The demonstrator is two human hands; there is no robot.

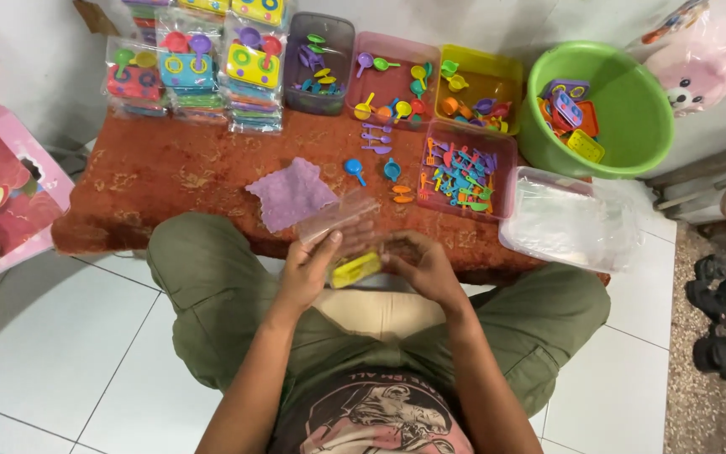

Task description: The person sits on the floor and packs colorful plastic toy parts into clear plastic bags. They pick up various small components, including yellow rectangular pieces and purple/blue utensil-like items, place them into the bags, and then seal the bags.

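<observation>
Rust mat [153, 176]: trays hold small plastic utensils; left hand [306, 271], right hand [426, 267] grip clear bag [338, 217] containing yellow toy [355, 269].

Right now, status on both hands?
Left hand holds clear bag. Right hand holds yellow toy at it. Purple cloth beyond, apart.

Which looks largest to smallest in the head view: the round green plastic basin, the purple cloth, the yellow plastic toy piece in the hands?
1. Round green plastic basin.
2. Purple cloth.
3. Yellow plastic toy piece, although it lies nearer the camera.
</observation>
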